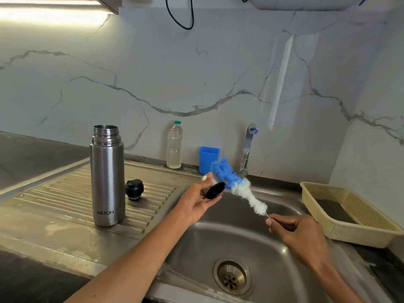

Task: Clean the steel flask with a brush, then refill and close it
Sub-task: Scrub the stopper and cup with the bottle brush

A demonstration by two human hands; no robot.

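Note:
The steel flask (107, 178) stands upright and uncapped on the ribbed drainboard, left of the sink. A black stopper (134, 190) sits on the drainboard just right of it. My left hand (197, 201) is over the sink's left edge and holds a black round lid (215, 190) in its fingers. My right hand (299, 235) pinches the thin wire handle of the bottle brush (239, 188) above the basin. The brush's white and blue bristles slant up to the left, and the blue tip is close to the lid.
A steel sink (218, 241) with a drain lies below my hands, the tap (248, 147) behind it. A clear water bottle (174, 145) and a blue cup (207, 159) stand by the wall. A beige plastic basket (349, 215) sits at the right.

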